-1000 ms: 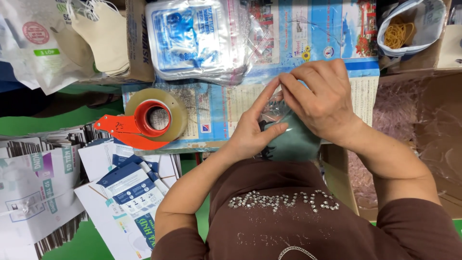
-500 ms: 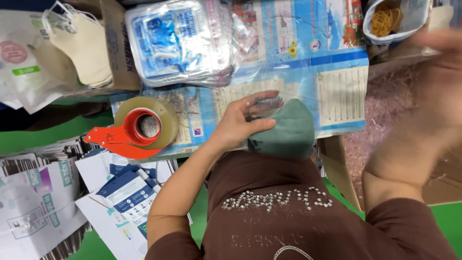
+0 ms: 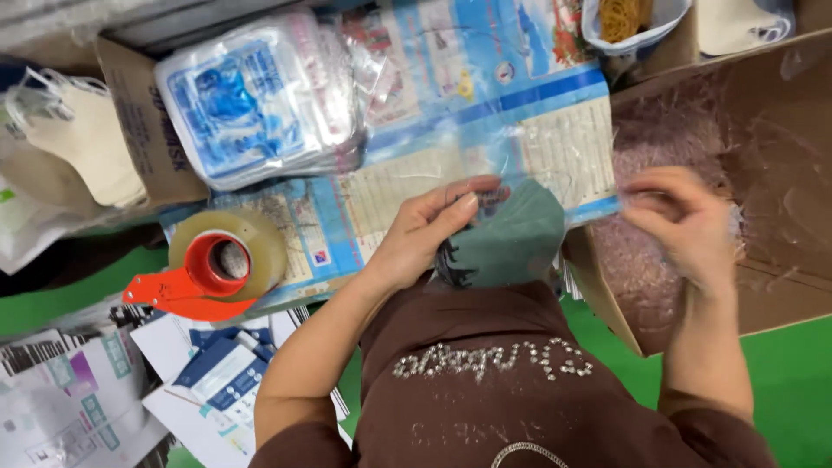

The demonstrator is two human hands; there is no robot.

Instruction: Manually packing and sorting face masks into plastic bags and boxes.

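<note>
Cluttered packing desk (image 3: pixel 806 381), green top, mostly covered w/ a printed blue sheet (image 3: pixel 485 130). Left hand (image 3: pixel 429 230) fingers (image 3: pixel 468 204) lie curled & narrow on the dark green face mask (image 3: pixel 511 238), pinning its upper left edge; mask sits at the near edge of the desk just in front of the person's chest, long axis running roughly left-right, slightly tilted. Right hand (image 3: pixel 685 225) is apart from the mask, off to its right, over a cardboard box (image 3: pixel 780 113) of clear plastic bags (image 3: pixel 641 251); its fingers look pinched together on thin clear film, but blur means can't tell for sure. So left hand is the one on the mask; right is near but not touching. Further out: tape dispenser w/ red handle (image 3: pixel 212 269) to the left, stack of bagged blue packs (image 3: pixel 251 95) beyond it, cream masks (image 3: pixel 78 147) far left, tub of rubber bands (image 3: pixel 628 17) at top.
</note>
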